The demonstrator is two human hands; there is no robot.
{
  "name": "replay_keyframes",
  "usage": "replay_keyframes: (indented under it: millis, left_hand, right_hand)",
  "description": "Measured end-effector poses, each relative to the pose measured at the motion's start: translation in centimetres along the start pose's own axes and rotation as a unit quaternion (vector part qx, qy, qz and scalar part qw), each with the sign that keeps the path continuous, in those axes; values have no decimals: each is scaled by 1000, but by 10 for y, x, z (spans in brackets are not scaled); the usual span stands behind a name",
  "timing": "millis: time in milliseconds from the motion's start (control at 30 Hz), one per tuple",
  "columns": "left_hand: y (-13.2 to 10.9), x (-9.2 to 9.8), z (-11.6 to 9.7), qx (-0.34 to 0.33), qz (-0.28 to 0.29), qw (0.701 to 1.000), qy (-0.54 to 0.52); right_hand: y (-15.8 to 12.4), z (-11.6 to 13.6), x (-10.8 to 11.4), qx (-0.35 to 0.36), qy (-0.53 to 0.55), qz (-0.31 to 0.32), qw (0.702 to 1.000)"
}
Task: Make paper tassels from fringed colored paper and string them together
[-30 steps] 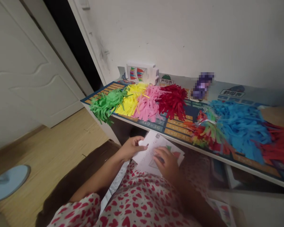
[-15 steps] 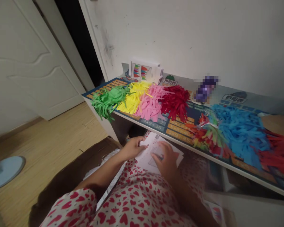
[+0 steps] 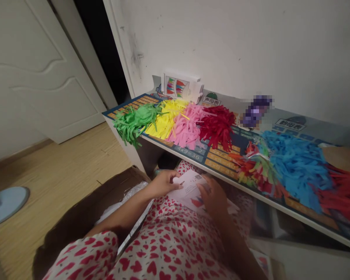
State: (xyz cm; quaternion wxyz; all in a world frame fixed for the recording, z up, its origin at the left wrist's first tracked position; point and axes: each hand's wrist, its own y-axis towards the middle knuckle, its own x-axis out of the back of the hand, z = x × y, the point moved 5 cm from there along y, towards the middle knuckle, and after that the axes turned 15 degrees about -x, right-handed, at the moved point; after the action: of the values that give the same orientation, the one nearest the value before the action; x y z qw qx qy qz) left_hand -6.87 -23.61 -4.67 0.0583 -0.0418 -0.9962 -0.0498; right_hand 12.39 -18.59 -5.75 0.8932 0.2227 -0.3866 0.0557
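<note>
My left hand grips the left edge of a white printed paper sheet above my lap. My right hand rests on the sheet's right part, fingers curled over it and hiding much of the printing. A small red and blue shape shows on the paper below that hand. Just beyond both hands runs the white front edge of a low desk. On the desk lie heaps of cut paper strips: green, yellow, pink, dark red, and blue.
A mixed-colour strip bunch and a red strip heap lie on the printed desk mat. A small card box and a pixelated purple object stand behind. A brown carton sits left of my lap.
The paper sheet has shifted and tilted in my hands, and my right hand has moved slightly right across it. The view has turned a little, so the desk sits further right.
</note>
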Motion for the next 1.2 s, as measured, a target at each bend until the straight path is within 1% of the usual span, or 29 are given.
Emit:
replay_keyframes:
  millis: [67,100,167,233,267,300,367,400,467,567,633,700,733,767,800,867,900,967,1000,1033,1067,1133,1200]
  left_hand:
    - [1,0,4,0,-18,1000,24]
    - [1,0,6,0,-29,999,29]
    - [3,-1,10,1,-47,999,12]
    - [5,-4,13,9,-46,999,-19]
    - [5,-6,13,14,-41,998,-34]
    - [6,-9,13,19,-35,998,-46]
    - [8,-13,11,24,-22,998,-61]
    - [9,-15,10,24,-17,997,-67]
    - [10,-18,8,25,-10,997,-74]
    - [13,-21,4,26,2,997,-67]
    - [14,-23,-1,14,15,999,-34]
    - [15,-25,-8,-7,32,999,15]
    - [16,-26,-12,-19,46,998,38]
    - [16,-28,-16,-31,60,996,56]
    - [16,-29,-20,-43,69,994,69]
    - [16,-31,-26,-59,80,992,80]
    - [17,-32,-27,-61,85,992,78]
    - [20,-35,-28,-51,95,992,69]
    - [22,-38,-28,-46,103,991,69]
    - [25,-42,-30,-45,111,990,73]
    - [29,-46,-32,-50,117,989,81]
    - [35,-56,-41,-70,128,984,97]
    - [39,-64,-50,-89,139,980,113]
  right_hand:
    - [0,0,0,12,5,0,1000]
    - [0,1,2,21,6,-9,1000]
    - [-2,4,8,39,-9,-68,997]
    - [-8,10,16,73,-37,-145,986]
    - [-12,15,18,101,-45,-167,980]
    - [-16,19,18,132,-45,-169,976]
    - [-22,27,13,185,-26,-129,974]
    - [-24,30,10,197,-16,-105,975]
    - [-24,32,5,199,-5,-80,977]
    - [-21,37,5,207,5,-88,974]
    - [-19,43,9,225,7,-92,970]
    - [-18,44,20,235,18,-74,969]
    - [-19,41,29,224,31,-54,973]
    - [-21,34,39,198,49,-28,979]
    - [-24,23,51,158,68,2,985]
    - [-38,-9,76,53,96,48,993]
    - [-48,-25,91,4,100,47,994]
    - [-68,-52,118,-80,92,-1,993]
    - [-76,-59,127,-109,84,-24,990]
    - [-82,-62,131,-128,76,-33,988]
    - [-85,-61,130,-137,70,-27,988]
    - [-80,-48,115,-140,67,9,988]
    - [-65,-31,93,-148,70,38,986]
